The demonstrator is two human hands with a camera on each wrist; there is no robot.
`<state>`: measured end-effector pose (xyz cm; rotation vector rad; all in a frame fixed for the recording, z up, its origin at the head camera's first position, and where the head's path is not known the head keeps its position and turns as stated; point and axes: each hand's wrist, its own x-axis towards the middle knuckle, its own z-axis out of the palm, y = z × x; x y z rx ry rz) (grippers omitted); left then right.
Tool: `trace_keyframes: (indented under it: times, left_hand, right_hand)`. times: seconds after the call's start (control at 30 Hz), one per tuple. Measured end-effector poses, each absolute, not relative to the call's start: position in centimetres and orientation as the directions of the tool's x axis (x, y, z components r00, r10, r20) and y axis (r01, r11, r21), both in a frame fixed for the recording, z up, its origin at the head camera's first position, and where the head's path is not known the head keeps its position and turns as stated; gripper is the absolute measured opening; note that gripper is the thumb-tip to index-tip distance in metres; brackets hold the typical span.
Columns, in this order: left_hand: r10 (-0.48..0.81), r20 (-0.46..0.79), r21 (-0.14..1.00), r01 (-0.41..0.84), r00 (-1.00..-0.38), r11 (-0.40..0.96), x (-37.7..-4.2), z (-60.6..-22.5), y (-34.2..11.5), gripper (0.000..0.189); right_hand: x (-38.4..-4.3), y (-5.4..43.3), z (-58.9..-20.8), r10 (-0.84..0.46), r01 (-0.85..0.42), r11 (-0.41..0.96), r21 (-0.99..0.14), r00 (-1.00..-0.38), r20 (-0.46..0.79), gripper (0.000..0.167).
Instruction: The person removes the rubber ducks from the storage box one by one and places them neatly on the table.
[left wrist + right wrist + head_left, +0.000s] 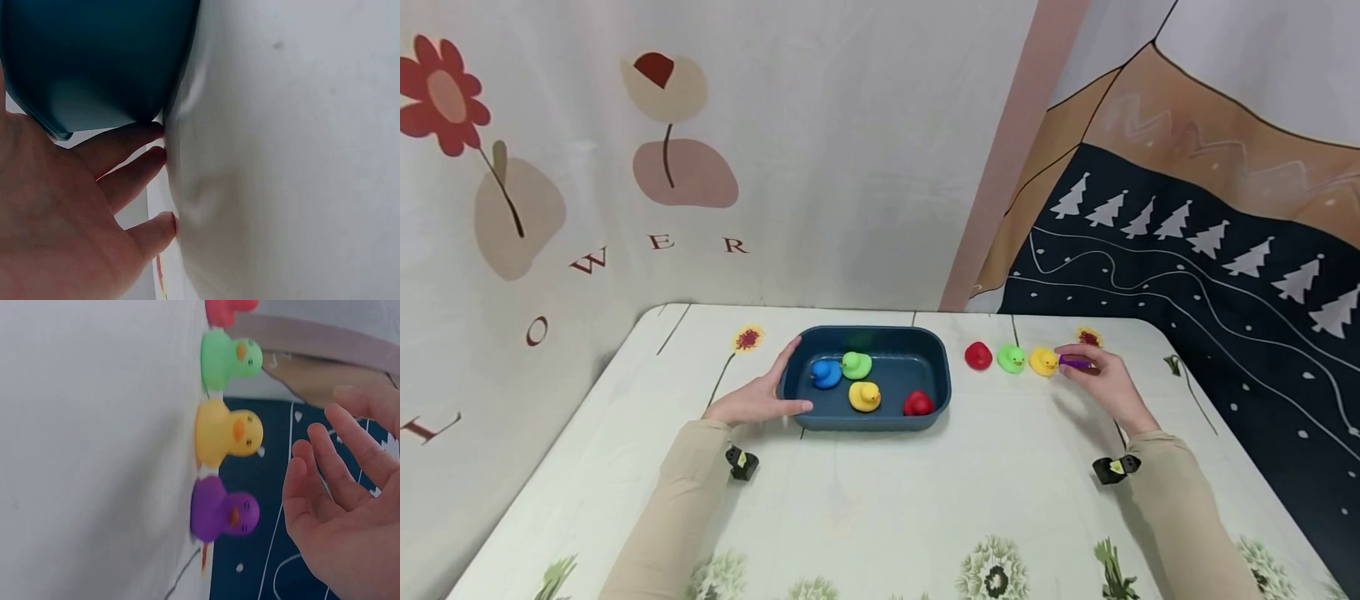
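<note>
A dark blue tray (868, 423) holds a blue duck (826, 374), a green duck (857, 365), a yellow duck (865, 397) and a red duck (918, 403). My left hand (758, 400) grips its left end, thumb at the near rim; lower fingers (134, 178) spread below the tray wall in the left wrist view. Right of the tray, another red duck (978, 356), green duck (1011, 358), yellow duck (1043, 361) and a purple duck (224, 510) form a row. Above the purple duck, my right hand (1103, 379) hovers, fingers loosely bent and holding nothing.
The table has a white cloth (880, 500) printed with flowers. Behind it hangs a pale printed curtain (850, 167), and a dark cloth with white trees (1210, 267) hangs along the right side.
</note>
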<state>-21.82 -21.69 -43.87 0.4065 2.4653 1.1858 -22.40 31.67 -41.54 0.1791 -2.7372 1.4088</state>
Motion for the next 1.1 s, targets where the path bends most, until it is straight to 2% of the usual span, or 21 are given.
trace_keyframes:
  times: [0.43, 0.77, 1.1]
  left_hand:
    - [0.400, -0.222, 0.778, 0.085, -0.889, 0.622, -21.9, -43.8, -21.7, 0.106]
    - [0.400, -0.226, 0.777, 0.083, -0.888, 0.623, -21.8, -43.8, -21.6, 0.106]
    - [0.408, -0.223, 0.782, 0.087, -0.885, 0.617, -21.9, -43.7, -21.6, 0.106]
  right_hand:
    - [-22.1, 27.9, -42.3, -0.200, -0.233, 0.540, -0.809, -0.969, 0.145, 0.029]
    - [-21.0, 23.9, -40.7, -0.283, -0.264, 0.463, -0.846, -0.949, 0.142, 0.028]
    - [-21.5, 22.2, -41.4, -0.355, -0.313, 0.437, -0.843, -0.921, 0.159, 0.027]
